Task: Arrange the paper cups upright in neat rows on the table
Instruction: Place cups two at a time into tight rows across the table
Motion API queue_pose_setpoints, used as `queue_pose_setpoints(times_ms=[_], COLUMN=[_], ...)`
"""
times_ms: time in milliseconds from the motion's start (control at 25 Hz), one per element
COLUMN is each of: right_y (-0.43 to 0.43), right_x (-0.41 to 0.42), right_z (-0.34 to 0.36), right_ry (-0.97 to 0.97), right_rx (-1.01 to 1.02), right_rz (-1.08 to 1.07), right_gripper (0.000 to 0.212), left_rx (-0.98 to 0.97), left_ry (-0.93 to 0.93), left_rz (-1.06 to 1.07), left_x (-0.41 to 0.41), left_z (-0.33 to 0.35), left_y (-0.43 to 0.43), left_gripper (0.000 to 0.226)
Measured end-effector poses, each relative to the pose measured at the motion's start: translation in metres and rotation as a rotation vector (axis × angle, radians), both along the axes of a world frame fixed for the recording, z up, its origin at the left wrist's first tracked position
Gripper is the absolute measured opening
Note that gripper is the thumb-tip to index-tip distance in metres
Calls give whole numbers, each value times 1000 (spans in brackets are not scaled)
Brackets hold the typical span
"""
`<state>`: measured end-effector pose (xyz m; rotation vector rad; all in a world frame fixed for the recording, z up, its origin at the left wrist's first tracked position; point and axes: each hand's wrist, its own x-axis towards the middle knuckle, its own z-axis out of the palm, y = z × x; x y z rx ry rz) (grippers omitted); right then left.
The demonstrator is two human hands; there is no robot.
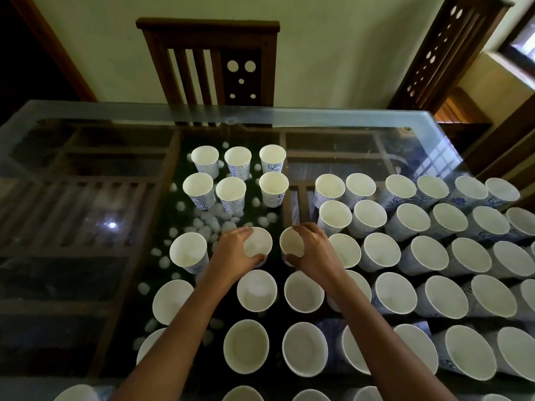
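Gripping a paper cup (259, 241) in the left hand (234, 251), just below the centre of the frame: fingers curled over the far rim, thumb hooked at the near side. Gripping a second cup (291, 241) in the right hand (315, 250) the same way, just beside the first, rims near but apart. Both upright, mouths open upward, long axes vertical; resting on the glass or lifted just off it, cannot tell which.

Left of the left hand, standing alone: a lone cup (188, 251), upright. Below the hands, toward the bottom edge: rows of upright cups (256, 290), mouths up, partly crossed by the forearms (179, 328). To the right, out to the frame's right edge: a packed block of cups (419, 256) in slanting rows, sides touching or nearly so, all mouth-up. Above the hands, at upper centre: six cups (238, 160) in two rows of three, upright, spaced apart, blue swirl print on white walls.

Underneath it all: a glass-topped table (289, 114) over a dark wooden frame, with white pebbles (207, 227) scattered below the glass at centre. Beyond the far edge, at top centre: a dark wooden chair (208, 62) against a pale wall; at upper right, another chair back (451, 47) and a corner of a window (521, 44).
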<state>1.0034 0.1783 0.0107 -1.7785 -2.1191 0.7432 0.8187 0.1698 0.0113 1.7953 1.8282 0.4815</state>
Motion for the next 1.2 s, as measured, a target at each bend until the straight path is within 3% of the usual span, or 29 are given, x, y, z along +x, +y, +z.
queue_pose_setpoints(times_ms=[800,1200], right_y=[-4,97], right_x=[8,-22], right_z=[7,21], right_ry=[-5,14], right_rx=[41,36], right_rz=[-29,89], right_gripper=[69,59], left_rx=[65,166], left_ry=[-11,-47], left_rz=[-44,73], left_x=[3,-20], left_z=[-7,9], left_y=[4,86], left_gripper=[71,59])
